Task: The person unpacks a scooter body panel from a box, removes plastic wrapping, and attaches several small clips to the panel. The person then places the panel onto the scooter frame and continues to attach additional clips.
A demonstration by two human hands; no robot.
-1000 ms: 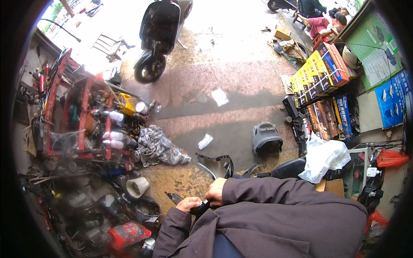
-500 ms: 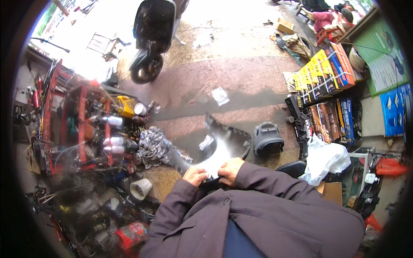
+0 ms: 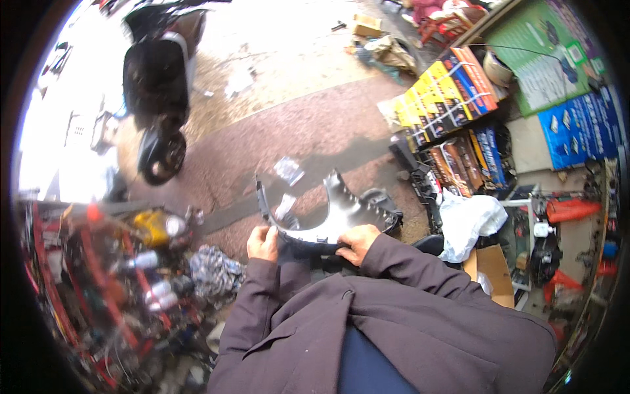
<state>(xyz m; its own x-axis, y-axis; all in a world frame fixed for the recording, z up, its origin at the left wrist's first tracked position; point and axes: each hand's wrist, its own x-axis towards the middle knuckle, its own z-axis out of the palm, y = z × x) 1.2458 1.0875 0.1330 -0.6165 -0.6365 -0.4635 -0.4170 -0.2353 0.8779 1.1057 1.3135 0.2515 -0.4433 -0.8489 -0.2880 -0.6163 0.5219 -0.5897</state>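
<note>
Fairing panel (image 3: pixel 328 217), one grey curved piece of scooter bodywork, sits held up in front of the person's chest over the reddish pavement (image 3: pixel 308 138), gripped along its near edge by both hands. Two hands show: the left hand (image 3: pixel 263 243) clasps the left end of the panel with fingers curled round the rim, and the right hand (image 3: pixel 357 243) clamps the right part of the lower edge, knuckles up, fingers wrapped under so their tips are hidden. Both forearms rise from the lower edge in purple-grey jacket sleeves (image 3: pixel 407 276), bent inward so the hands sit near each other. One black scooter (image 3: pixel 157 85) stands parked at upper left, its front cut off by the rim. Stacks of yellow, blue and orange boxes (image 3: pixel 453 92) lean at upper right; their exact number is hard to tell. One white plastic bag (image 3: pixel 469 220) lies right of the panel, beside a brown cardboard box (image 3: pixel 489 272). A red rack of bottles and parts (image 3: pixel 111 276) at left is blurred, so its contents cannot be counted. One crumpled rag (image 3: pixel 213 272) lies just beside that rack
</note>
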